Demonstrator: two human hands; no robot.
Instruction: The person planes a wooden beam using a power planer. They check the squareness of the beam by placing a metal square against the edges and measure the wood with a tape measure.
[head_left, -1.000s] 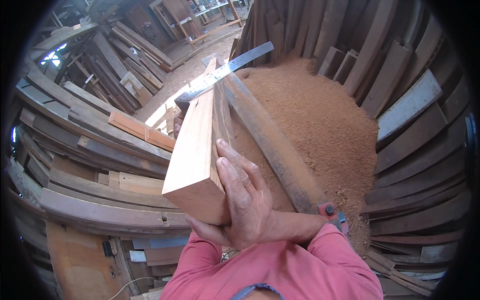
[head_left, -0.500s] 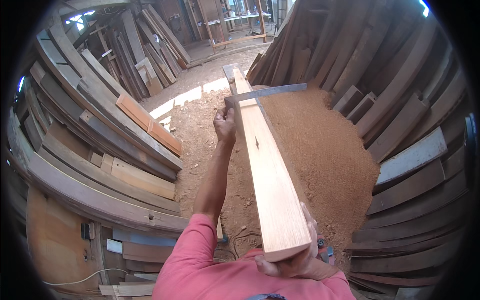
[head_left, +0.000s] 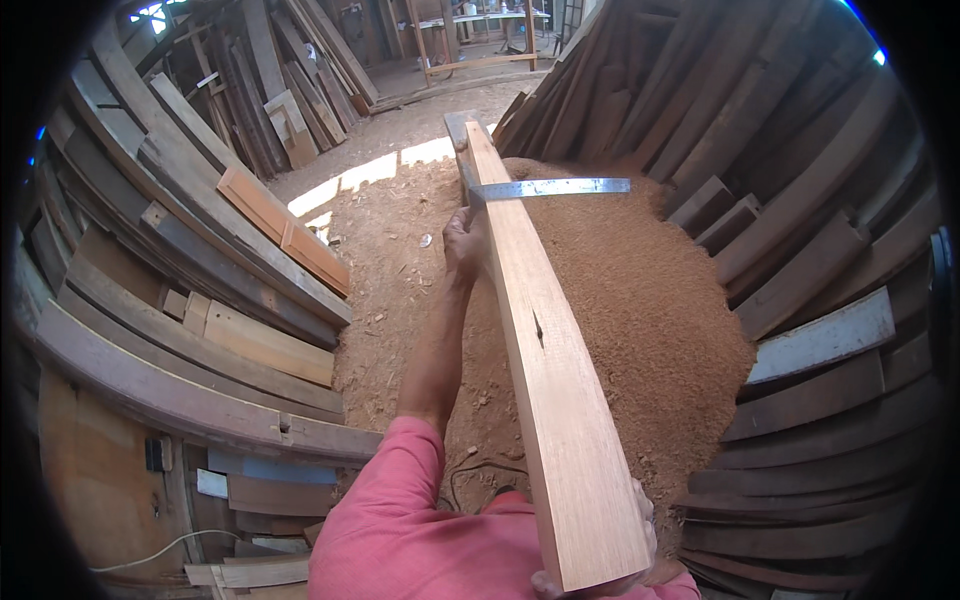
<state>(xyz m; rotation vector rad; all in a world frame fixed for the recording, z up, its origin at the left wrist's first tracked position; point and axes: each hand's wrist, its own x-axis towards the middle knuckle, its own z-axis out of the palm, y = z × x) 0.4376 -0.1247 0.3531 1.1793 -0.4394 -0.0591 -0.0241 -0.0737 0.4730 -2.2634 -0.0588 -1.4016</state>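
Note:
A long pale wooden beam (head_left: 572, 440) with a dark crack runs away from me, over a weathered plank (head_left: 458, 135). A steel square (head_left: 560, 186) lies across its far section, its stock against the beam's left side. My left hand (head_left: 462, 242) is closed round that stock, arm stretched forward along the beam. My right hand (head_left: 642, 518) is at the near end, mostly hidden behind the wood, its fingers curled round the beam.
Stacked boards (head_left: 250, 350) line the left, with more dark planks (head_left: 820, 420) leaning on the right. A sawdust pile (head_left: 680, 340) spreads right of the beam. A cord (head_left: 470, 470) lies below. A wooden frame (head_left: 480, 60) stands at the back.
My view has straightened along the beam since a second ago, bringing my left arm out from behind it. Over the last half second, the beam's near end has shifted lower and slightly right.

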